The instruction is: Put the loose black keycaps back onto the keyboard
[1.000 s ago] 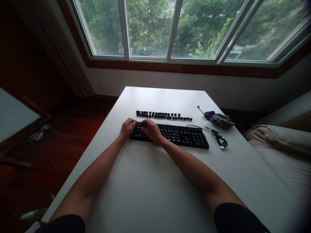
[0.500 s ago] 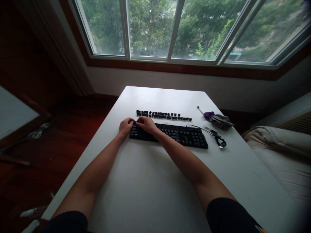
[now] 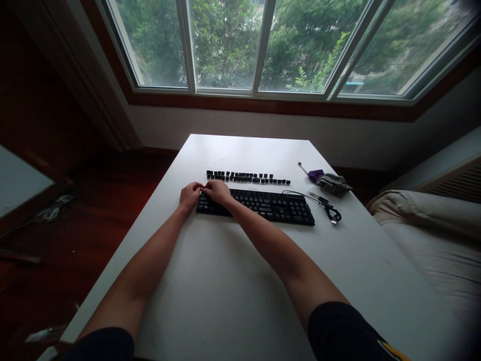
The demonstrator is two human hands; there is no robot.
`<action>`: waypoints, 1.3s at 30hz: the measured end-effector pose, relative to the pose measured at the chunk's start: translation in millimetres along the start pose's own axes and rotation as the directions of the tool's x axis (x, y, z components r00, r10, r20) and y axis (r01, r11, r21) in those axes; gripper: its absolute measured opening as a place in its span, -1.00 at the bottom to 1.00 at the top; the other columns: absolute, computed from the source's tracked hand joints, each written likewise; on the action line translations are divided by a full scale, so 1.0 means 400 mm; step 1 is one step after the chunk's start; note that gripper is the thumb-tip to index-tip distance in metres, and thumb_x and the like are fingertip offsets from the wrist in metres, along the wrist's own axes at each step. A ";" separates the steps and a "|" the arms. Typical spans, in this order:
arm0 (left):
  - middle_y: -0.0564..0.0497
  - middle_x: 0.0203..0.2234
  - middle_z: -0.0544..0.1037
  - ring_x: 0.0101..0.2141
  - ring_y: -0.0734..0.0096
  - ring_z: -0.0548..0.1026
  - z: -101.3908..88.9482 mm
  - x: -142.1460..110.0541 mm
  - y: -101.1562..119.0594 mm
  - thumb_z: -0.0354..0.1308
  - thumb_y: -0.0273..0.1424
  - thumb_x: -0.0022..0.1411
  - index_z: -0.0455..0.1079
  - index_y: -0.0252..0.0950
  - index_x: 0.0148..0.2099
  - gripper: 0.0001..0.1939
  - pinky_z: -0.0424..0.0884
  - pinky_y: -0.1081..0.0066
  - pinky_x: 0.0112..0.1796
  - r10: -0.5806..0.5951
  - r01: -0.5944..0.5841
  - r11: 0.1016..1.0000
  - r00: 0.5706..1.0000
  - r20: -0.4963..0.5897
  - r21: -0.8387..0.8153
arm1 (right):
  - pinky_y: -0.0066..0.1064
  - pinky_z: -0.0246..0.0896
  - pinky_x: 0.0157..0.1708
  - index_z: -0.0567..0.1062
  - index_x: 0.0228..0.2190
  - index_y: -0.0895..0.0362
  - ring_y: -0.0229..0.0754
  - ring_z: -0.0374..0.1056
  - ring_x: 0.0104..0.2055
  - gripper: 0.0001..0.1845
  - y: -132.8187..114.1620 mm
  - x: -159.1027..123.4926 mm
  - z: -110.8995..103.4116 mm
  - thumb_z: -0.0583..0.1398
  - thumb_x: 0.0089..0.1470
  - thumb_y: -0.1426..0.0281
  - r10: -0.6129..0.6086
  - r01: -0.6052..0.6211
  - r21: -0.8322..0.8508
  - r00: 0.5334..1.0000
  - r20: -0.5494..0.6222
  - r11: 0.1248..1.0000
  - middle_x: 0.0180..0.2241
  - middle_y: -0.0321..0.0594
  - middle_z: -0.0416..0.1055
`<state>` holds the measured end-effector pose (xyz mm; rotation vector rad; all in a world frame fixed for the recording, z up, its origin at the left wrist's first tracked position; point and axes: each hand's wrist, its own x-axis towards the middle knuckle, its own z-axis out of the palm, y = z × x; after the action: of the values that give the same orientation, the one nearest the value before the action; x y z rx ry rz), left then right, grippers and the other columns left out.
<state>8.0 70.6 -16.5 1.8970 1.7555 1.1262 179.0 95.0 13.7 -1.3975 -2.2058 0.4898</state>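
Note:
A black keyboard (image 3: 272, 204) lies across the white table, its upper row near the left corner partly covered by my hands. My left hand (image 3: 190, 195) is curled around the keyboard's far left corner, with thumb and fingers closed at the edge. Beside it, my right hand (image 3: 218, 191) reaches over the left end of the keyboard, fingertips pinched together close to the left ones. Whatever is between those right fingertips is too small and hidden to name. Just beyond the keyboard, loose black keycaps (image 3: 256, 180) stand in two uneven rows.
Right of the keyboard lie its coiled USB cable (image 3: 332, 214), a grey and purple cloth (image 3: 334, 183) and a small brush (image 3: 302, 167). The white table (image 3: 210, 281) ends at a windowed wall. A beige padded seat (image 3: 417, 215) stands at the right.
The whole view has shifted slightly, so the table appears further left. My right hand has moved a little closer to my left hand at the keyboard's corner.

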 end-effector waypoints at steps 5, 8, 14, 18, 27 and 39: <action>0.00 -0.22 0.65 -0.21 0.22 0.55 0.001 0.001 -0.002 0.07 -0.38 0.25 0.57 -0.18 -0.16 -0.76 0.42 0.29 -0.10 0.007 -0.007 1.000 1.000 -0.005 -0.001 | -0.38 0.23 -0.14 0.61 -0.24 0.05 -0.14 0.41 -0.12 -0.81 -0.003 -0.016 0.002 0.27 0.19 0.22 -0.085 0.084 -0.033 0.995 -0.046 0.996 -0.18 -0.20 0.54; 0.00 -0.21 0.65 -0.21 0.24 0.55 0.006 0.003 -0.008 0.07 -0.38 0.26 0.56 -0.19 -0.14 -0.76 0.43 0.31 -0.10 0.003 -0.003 1.000 1.000 -0.008 0.012 | -0.40 0.22 -0.12 0.61 -0.22 0.05 -0.16 0.40 -0.11 -0.81 -0.005 -0.022 0.004 0.27 0.20 0.23 -0.104 0.102 -0.041 0.993 -0.060 0.994 -0.18 -0.21 0.52; 0.00 -0.18 0.64 -0.17 0.28 0.55 0.008 0.004 -0.003 0.05 -0.43 0.26 0.56 -0.20 -0.13 -0.74 0.43 0.36 -0.07 -0.022 0.022 0.999 1.000 -0.003 0.028 | -0.41 0.21 -0.15 0.61 -0.27 0.08 -0.15 0.40 -0.12 -0.82 -0.013 -0.016 0.002 0.25 0.19 0.25 -0.064 0.060 -0.050 0.996 -0.067 0.997 -0.19 -0.21 0.54; -0.01 -0.17 0.63 -0.16 0.28 0.54 0.005 0.003 0.003 0.06 -0.44 0.26 0.56 -0.19 -0.14 -0.75 0.44 0.35 -0.08 -0.018 0.018 1.000 1.000 0.009 0.023 | -0.44 0.21 -0.17 0.62 -0.24 0.08 -0.16 0.42 -0.13 -0.81 -0.012 -0.003 -0.015 0.25 0.18 0.27 -0.029 0.031 -0.052 0.998 0.048 0.998 -0.19 -0.20 0.56; -0.02 -0.19 0.63 -0.16 0.26 0.54 0.007 0.000 0.000 0.05 -0.45 0.27 0.56 -0.21 -0.15 -0.75 0.43 0.33 -0.07 0.001 -0.001 1.000 1.000 -0.017 0.018 | -0.45 0.20 -0.22 0.61 -0.19 0.05 -0.13 0.44 -0.10 -0.79 -0.019 0.023 -0.031 0.25 0.18 0.25 0.006 0.014 -0.129 0.989 0.150 0.992 -0.16 -0.20 0.58; -0.02 -0.22 0.63 -0.19 0.29 0.54 0.016 0.004 -0.017 0.05 -0.43 0.28 0.55 -0.21 -0.17 -0.76 0.43 0.35 -0.11 0.016 -0.017 1.000 0.997 -0.069 -0.015 | -0.47 0.21 -0.25 0.65 -0.22 0.04 -0.14 0.46 -0.12 -0.78 -0.010 0.046 -0.038 0.27 0.15 0.23 0.044 -0.026 -0.094 0.980 0.196 0.995 -0.20 -0.22 0.60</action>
<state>8.0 75.1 -24.8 1.8883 1.7645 1.2214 177.9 110.6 31.9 -1.4939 -2.3916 0.5688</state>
